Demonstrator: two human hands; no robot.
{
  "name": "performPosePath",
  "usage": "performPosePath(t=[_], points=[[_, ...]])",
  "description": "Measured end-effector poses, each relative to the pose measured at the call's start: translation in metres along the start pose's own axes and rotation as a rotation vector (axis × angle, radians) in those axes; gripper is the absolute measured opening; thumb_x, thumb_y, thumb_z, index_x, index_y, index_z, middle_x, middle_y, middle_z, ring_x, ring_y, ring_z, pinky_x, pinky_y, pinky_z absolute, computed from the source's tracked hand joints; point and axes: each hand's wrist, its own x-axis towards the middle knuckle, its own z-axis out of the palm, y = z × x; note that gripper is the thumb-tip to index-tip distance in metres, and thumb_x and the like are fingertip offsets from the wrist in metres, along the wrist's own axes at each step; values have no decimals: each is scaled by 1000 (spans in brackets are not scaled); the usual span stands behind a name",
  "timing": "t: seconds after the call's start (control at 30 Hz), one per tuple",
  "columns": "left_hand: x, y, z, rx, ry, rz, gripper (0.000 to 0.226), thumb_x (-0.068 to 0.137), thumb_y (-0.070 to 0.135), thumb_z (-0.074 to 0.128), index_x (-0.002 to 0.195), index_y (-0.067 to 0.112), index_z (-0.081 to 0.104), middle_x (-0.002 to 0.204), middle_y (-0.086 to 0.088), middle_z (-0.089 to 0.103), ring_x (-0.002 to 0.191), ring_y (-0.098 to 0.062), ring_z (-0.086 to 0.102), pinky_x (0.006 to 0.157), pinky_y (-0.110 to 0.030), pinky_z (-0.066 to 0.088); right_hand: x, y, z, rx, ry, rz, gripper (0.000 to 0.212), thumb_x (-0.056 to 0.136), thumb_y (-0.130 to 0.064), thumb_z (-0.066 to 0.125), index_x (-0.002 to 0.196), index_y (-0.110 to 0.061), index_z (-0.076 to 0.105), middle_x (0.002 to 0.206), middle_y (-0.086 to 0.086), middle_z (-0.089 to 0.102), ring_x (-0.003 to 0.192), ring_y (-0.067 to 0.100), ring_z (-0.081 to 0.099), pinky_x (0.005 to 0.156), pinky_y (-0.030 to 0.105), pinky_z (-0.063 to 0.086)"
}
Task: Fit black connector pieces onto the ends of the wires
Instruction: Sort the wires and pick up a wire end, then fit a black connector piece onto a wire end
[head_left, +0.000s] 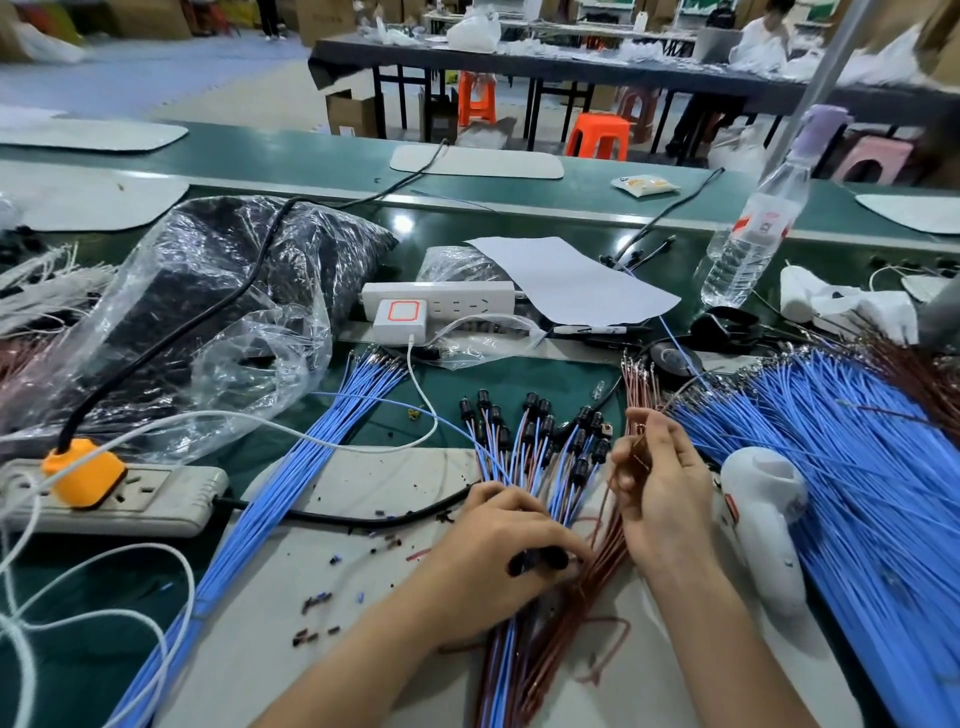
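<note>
My left hand (498, 545) lies on the work mat with its fingers curled round a black connector piece (537, 561). My right hand (660, 483) is raised beside it and pinches a thin brown wire (638, 451) between thumb and fingertips. Between and beyond the hands fans a bundle of blue and brown wires (524, 467) that carry black connectors (540, 415) on their far ends. Loose brown wires (587, 587) run under both hands toward me.
A big sheaf of bare blue wires (857, 467) fills the right side, another blue bundle (291, 467) lies left. A white tool (769, 525) sits by my right wrist. Two power strips (119, 499) (441, 299), a plastic bag (208, 322), paper (571, 280) and a water bottle (748, 244) stand behind.
</note>
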Motion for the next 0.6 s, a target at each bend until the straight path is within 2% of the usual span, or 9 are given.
performPosePath(t=[0.1, 0.23, 0.3, 0.37, 0.43, 0.53, 0.6], points=[[-1, 1, 1, 59, -94, 28, 16, 86, 37, 62, 99, 37, 69, 94, 18, 68, 106, -3, 47, 104, -30, 22, -1, 3, 2, -99, 21, -69, 21, 101, -19, 45, 93, -17, 64, 56, -1, 54, 45, 8, 41, 40, 16, 32], [-1, 1, 1, 96, -141, 54, 16, 85, 36, 65, 100, 39, 68, 99, 20, 66, 108, -4, 45, 104, -30, 19, -2, 9, 2, -362, 116, -273, 21, 101, -24, 46, 90, -32, 63, 52, -10, 50, 48, 3, 44, 46, 14, 38], [-2, 0, 2, 88, -141, 63, 18, 84, 33, 67, 101, 39, 69, 99, 20, 66, 107, -5, 45, 104, -31, 19, -1, 12, 1, -419, 186, -333, 23, 100, -26, 47, 87, -36, 62, 53, -9, 45, 48, 7, 39, 45, 22, 35], [-2, -1, 2, 72, -141, 65, 18, 84, 33, 68, 101, 39, 69, 99, 21, 66, 106, -4, 45, 104, -33, 20, 3, 11, -2, -427, 259, -361, 23, 101, -25, 45, 89, -36, 60, 56, -5, 40, 50, 12, 33, 47, 29, 28], [-2, -1, 1, 58, -140, 69, 17, 83, 33, 69, 100, 38, 69, 99, 21, 66, 106, -4, 45, 104, -34, 20, 7, 8, -7, -388, 312, -352, 20, 102, -25, 44, 95, -34, 61, 58, -4, 38, 52, 13, 31, 48, 30, 27], [-2, -1, 2, 53, -115, 82, 17, 83, 30, 69, 98, 36, 70, 95, 18, 67, 103, -3, 47, 103, -32, 22, 10, 2, -12, -286, 304, -276, 15, 101, -21, 48, 108, -20, 61, 58, -4, 44, 48, 8, 39, 45, 21, 35], [-1, 1, 3, -37, -28, 49, 16, 82, 28, 70, 98, 31, 72, 91, 15, 69, 95, 0, 53, 100, -30, 31, 10, 0, -12, -226, 255, -239, 17, 99, -12, 50, 109, -16, 63, 58, -5, 51, 49, 4, 47, 48, 16, 43]])
